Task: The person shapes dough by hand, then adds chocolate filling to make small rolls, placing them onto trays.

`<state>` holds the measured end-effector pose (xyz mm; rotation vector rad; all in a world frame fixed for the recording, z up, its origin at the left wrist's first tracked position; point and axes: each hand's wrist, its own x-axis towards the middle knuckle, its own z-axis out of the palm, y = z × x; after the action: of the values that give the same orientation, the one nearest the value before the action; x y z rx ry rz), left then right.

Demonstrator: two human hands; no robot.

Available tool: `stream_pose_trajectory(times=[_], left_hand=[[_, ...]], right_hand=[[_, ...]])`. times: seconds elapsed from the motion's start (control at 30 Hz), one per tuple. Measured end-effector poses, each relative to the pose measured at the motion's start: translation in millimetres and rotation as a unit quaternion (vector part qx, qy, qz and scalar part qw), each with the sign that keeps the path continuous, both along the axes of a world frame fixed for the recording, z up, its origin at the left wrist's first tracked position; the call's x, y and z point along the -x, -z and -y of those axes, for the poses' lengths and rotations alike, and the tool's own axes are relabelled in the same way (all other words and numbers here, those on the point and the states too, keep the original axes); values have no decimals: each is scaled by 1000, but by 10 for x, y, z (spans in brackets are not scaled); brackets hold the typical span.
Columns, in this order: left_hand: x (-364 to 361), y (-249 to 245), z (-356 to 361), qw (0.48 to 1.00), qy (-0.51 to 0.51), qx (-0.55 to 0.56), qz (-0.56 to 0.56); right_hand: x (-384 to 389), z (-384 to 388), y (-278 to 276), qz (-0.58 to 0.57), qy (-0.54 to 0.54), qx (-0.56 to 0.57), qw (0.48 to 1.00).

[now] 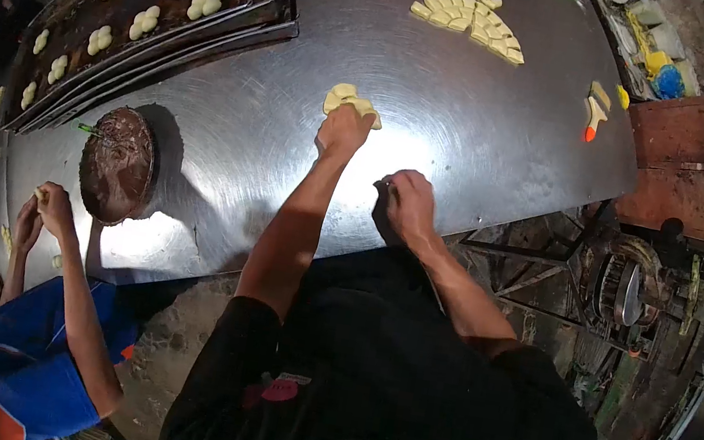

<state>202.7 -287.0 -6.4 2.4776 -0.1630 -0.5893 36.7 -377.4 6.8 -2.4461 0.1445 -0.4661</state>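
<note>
My left hand (345, 132) reaches forward over the steel table, its fingers closed on a small cluster of pale dough pieces (343, 92). Part of that dough is covered by the hand, so how many pieces it grips is not visible. To the right and closer to my body, my right hand (410, 203) is held just above the tabletop with its fingers curled in. Whatever it may hold is too small or hidden to name. Farther up the table lies a fan of cut dough pieces (477, 22), set close together in rows.
Stacked baking trays (248, 0) at the upper left carry clusters of dough balls. A bowl of brown paste (117, 167) stands on the steel table (249, 114). Beside it, a co-worker's hands (53, 210) hold a bit of dough. A brush (594, 120) lies at the right.
</note>
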Motion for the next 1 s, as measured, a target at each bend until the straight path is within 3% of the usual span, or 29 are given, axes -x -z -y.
stream_pose_trajectory(times=[0.07,0.1,0.13,0.17,0.2,0.23,0.27,0.3,0.37,0.43,0.47,0.5,0.53,0.57,0.6,0.63,0.67,0.73,0.8,0.83,0.87,0.9,0.93,1.0], left_hand=[[-86,233,-25,993,-40,103,44],[-130,393,-93,982,-85,168,-6],[-162,486,-187,983,-88,163,4],[-162,566,-290,923,-206,322,-51],[-114,613,-386,821,-313,465,-108],[-59,391,-407,776,-360,509,-98],[-33,294,-429,774,-369,505,-94],[6,265,-451,786,-347,507,-68],[90,408,-611,801,-323,502,-40],[170,808,-1018,923,-180,333,63],[253,796,-1283,927,-162,334,47],[392,781,-1502,931,-147,334,30],[535,409,-1584,932,-199,303,22],[598,128,-1656,959,-214,187,12],[666,255,-1804,930,-253,266,-24],[714,319,-1924,913,-244,327,-25],[839,58,-1976,872,-308,374,-63],[1022,17,-2246,879,-326,348,-15],[1176,-10,-2501,873,-337,351,-10],[1254,-184,-2544,837,-380,393,-41],[1318,-304,-2594,795,-421,430,-73],[1323,-323,-2642,763,-434,471,-92],[1333,-297,-2651,760,-441,468,-92],[1329,-245,-2621,779,-409,470,-69]], right_hand=[[-9,48,207,-17,-107,10,994],[102,224,377,-14,-165,27,986],[149,471,449,13,-222,36,974],[5,661,340,-161,-223,92,957],[-155,764,233,-334,-217,143,906],[-288,649,263,-141,-112,107,978],[-471,478,321,58,0,64,996],[-661,313,404,85,12,15,996],[-570,82,519,64,-91,-35,993],[-166,156,484,35,-229,-40,972],[-71,375,447,64,-276,-39,958],[-125,661,499,-84,-282,31,955],[-222,848,570,-233,-283,100,925],[-280,773,488,-24,-154,91,984],[-497,570,383,69,-52,73,994],[-675,253,365,100,-66,-4,993],[-697,51,384,126,-77,-83,986],[-256,86,472,20,-230,-48,972],[-78,449,555,72,-269,-45,959],[-160,671,498,-119,-234,6,965],[-334,804,418,-306,-192,55,931],[-529,699,388,-134,-106,36,985],[-715,509,396,43,-16,14,999],[-920,112,507,117,1,-57,992]])
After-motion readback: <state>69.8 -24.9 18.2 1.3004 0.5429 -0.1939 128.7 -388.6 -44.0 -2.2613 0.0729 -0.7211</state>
